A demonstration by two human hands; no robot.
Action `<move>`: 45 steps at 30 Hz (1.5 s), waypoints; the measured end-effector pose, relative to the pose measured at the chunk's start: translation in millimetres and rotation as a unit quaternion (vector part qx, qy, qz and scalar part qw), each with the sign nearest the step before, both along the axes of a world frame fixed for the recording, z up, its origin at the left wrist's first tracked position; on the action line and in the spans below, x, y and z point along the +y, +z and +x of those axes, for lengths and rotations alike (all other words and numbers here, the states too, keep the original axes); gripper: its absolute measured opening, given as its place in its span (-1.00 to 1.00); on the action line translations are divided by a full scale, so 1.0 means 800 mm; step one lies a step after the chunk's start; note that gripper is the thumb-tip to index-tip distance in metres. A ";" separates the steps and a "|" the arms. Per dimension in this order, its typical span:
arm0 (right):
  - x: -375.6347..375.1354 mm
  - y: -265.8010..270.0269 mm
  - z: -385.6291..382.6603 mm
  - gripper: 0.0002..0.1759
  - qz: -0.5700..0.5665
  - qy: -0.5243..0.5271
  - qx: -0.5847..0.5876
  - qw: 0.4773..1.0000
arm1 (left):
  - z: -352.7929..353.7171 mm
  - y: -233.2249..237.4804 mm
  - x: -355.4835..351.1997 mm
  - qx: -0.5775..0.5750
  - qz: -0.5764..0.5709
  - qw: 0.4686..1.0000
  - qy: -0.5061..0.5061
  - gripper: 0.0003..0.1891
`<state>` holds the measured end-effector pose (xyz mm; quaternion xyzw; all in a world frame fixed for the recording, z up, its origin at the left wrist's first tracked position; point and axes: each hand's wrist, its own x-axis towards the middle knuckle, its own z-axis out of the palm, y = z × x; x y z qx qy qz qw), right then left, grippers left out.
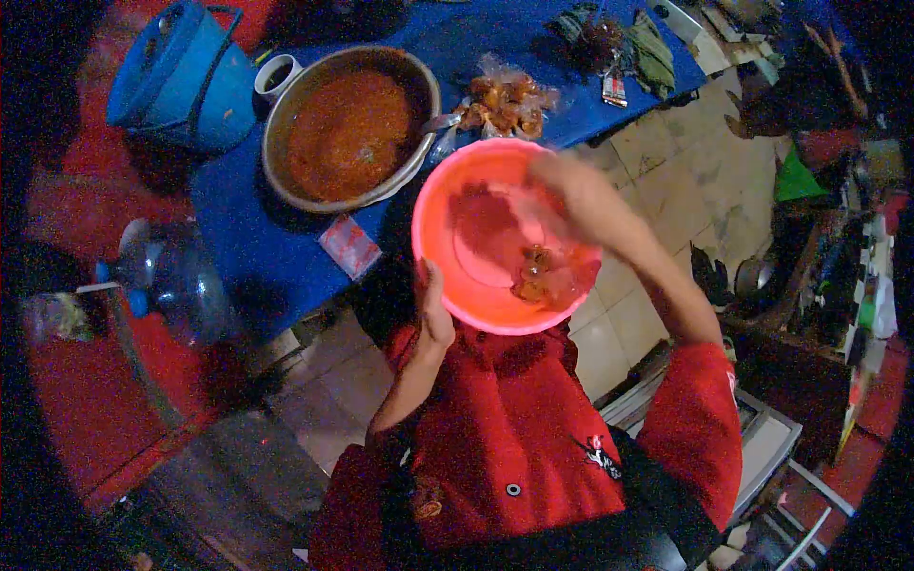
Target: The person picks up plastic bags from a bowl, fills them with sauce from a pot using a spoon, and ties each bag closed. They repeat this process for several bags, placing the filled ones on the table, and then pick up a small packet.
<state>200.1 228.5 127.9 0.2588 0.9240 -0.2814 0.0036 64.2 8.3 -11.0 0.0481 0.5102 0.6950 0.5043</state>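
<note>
A pink basin (476,309) is held over my lap, beside the blue table. My left hand (434,306) grips its left rim, with the fingers on the outer wall. Over the basin's upper right side is my right hand (566,195), blurred by motion, so its fingers cannot be made out. Inside the basin, at the lower right, lies a clear plastic bag with small brownish pieces (535,276). Beyond it on the table stands a large metal bowl of reddish-brown sauce (352,133), with a spoon handle (440,124) at its right edge.
The blue table (238,228) carries a white cup (277,76), filled plastic bags (505,100), a red-and-white packet (350,247) and a small box (614,89). A blue bucket (181,81) stands at the upper left, a large clear bottle (181,276) at the left.
</note>
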 end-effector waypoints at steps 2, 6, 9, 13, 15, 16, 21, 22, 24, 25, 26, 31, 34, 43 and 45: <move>-0.058 -0.033 0.035 -0.51 0.122 0.095 -0.006 0.988 | -0.005 -0.001 0.000 -0.023 0.023 0.999 -0.003 -0.37; -0.095 -0.066 0.048 -0.51 0.046 0.084 -0.037 0.995 | -0.012 0.011 -0.015 -0.173 0.205 0.962 -0.042 -0.39; -0.068 -0.080 0.054 -0.52 -0.011 0.086 -0.170 0.982 | 0.011 0.006 -0.006 -0.010 0.056 0.998 -0.007 -0.39; 0.013 -0.032 0.036 -0.69 -0.286 0.000 0.094 0.954 | 0.008 0.003 -0.013 0.041 0.006 0.999 -0.026 -0.40; 0.062 -0.012 0.001 -0.68 -0.172 -0.051 0.169 0.969 | 0.007 -0.003 -0.020 0.077 -0.001 0.995 -0.056 -0.39; 0.087 -0.017 -0.018 -0.60 -0.102 -0.066 0.181 0.976 | 0.006 -0.008 -0.024 0.112 0.000 0.990 -0.085 -0.39; 0.141 -0.077 -0.061 -0.26 0.138 -0.030 0.178 0.974 | 0.011 -0.048 -0.072 0.010 0.004 0.997 -0.078 -0.38; 0.147 -0.092 -0.057 -0.26 0.140 -0.029 0.179 0.973 | 0.011 -0.051 -0.080 -0.037 0.026 0.997 -0.061 -0.38; 0.158 -0.110 -0.045 -0.27 -0.097 -0.110 0.265 0.953 | 0.007 -0.046 -0.087 -0.028 0.030 0.997 -0.059 -0.42; 0.159 -0.111 -0.039 -0.43 -0.179 -0.124 0.282 0.934 | 0.003 -0.056 -0.094 -0.037 0.011 0.998 -0.051 -0.39; 0.161 -0.111 -0.030 -0.43 -0.179 -0.123 0.281 0.935 | 0.001 -0.065 -0.099 -0.047 -0.011 0.998 -0.045 -0.36; 0.172 -0.103 -0.002 -0.69 -0.213 -0.256 0.288 0.898 | -0.009 0.005 -0.082 0.042 -0.188 0.971 -0.143 -0.35; 0.180 -0.094 -0.006 -0.72 -0.147 -0.246 0.259 0.922 | -0.004 0.028 -0.075 0.038 -0.061 0.989 -0.133 -0.34; 0.176 -0.023 -0.026 -0.69 -0.119 -0.220 0.369 0.895 | -0.001 -0.037 -0.073 -0.017 0.034 0.998 -0.053 -0.42; 0.172 -0.013 -0.025 -0.66 -0.162 -0.234 0.401 0.871 | -0.002 -0.037 -0.068 0.024 0.012 0.996 -0.085 -0.40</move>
